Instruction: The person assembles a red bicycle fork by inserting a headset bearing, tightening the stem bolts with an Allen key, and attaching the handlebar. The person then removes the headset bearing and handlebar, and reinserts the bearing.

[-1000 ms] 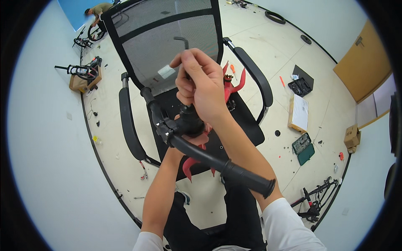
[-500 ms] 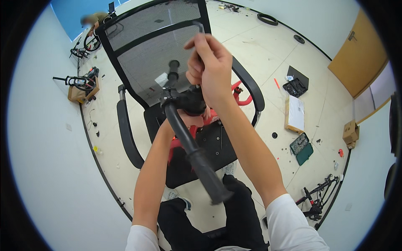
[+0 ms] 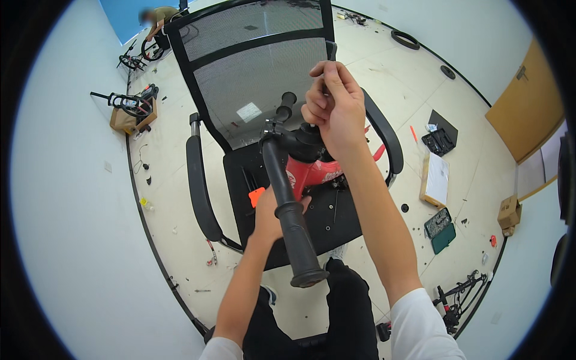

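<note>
A black handlebar (image 3: pixel 277 174) with rubber grips is joined by its stem (image 3: pixel 302 143) to a small red bicycle frame (image 3: pixel 309 173), above the seat of a black office chair (image 3: pixel 327 240). My left hand (image 3: pixel 270 217) is closed around the lower front of the red frame, its fingertips showing on the far side. My right hand (image 3: pixel 337 111) is raised just above and right of the stem, fingers curled and pinched. A dark, thin tool like a hex key (image 3: pixel 331 51) sticks up from its fingers; the rest of it is hidden in the hand.
Small nuts and a thin rod (image 3: pixel 336 207) lie on the seat beside an orange piece (image 3: pixel 257 197). The chair's armrests (image 3: pixel 203 189) flank the frame. On the floor are a toolbox (image 3: pixel 439 141), a green case (image 3: pixel 443 237) and a black bike frame (image 3: pixel 459 300). Another person (image 3: pixel 161 24) works far left.
My left hand has shifted down from beneath the stem to the lower front of the red frame. The handlebar has turned slightly. My right hand stays raised near the stem; the whole view has shifted.
</note>
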The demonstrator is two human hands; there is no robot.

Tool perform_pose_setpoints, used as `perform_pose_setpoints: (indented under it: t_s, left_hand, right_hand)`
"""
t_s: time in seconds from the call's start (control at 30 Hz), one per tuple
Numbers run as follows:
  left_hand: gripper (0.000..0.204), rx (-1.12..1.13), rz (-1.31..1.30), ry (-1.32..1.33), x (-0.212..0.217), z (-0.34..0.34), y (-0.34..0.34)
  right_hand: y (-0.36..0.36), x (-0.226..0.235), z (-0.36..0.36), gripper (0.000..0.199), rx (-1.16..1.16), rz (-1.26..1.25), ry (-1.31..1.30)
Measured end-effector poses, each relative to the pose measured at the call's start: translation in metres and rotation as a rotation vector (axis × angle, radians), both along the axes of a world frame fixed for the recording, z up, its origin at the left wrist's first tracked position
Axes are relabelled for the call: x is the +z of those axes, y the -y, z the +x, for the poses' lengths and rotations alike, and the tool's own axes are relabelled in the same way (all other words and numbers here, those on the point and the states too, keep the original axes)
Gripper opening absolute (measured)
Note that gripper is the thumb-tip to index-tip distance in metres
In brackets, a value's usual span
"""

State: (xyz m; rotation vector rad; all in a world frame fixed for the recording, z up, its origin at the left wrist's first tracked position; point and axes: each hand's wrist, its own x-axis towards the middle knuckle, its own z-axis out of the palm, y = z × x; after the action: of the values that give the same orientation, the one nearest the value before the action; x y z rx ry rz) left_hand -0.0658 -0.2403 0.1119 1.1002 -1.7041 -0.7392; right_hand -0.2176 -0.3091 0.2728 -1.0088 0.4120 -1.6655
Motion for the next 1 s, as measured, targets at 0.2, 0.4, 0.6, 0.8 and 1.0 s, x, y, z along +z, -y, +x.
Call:
perform_pose_setpoints:
  t_s: [0.2, 0.4, 0.6, 0.8, 1.0]
  left_hand:
    - [0.072, 0.238, -0.155, 0.327, -0.062, 0.017, -0.024]
    - [0.082, 0.222, -0.239, 0.225, -0.043, 0.023, -0.024]
    - [0.091, 0.171, -0.210, 0.155, -0.044, 0.035, -0.024]
    - [0.096, 0.152, -0.166, 0.144, -0.049, 0.038, -0.026]
    - [0.096, 0.166, -0.175, 0.181, -0.046, 0.037, -0.028]
  right_hand:
    - [0.008, 0.007, -0.006, 0.023, -0.261, -0.076, -0.472]
    - [0.005, 0.021, -0.015, 0.021, -0.351, 0.054, -0.933]
    - [0.014, 0.005, -0.012, 0.023, -0.342, 0.139, -0.712]
    - [0.021, 0.006, -0.008, 0.026, -0.290, 0.103, -0.695]
    - [0.028, 0.011, -0.014, 0.031, -0.075, 0.102, -0.677]
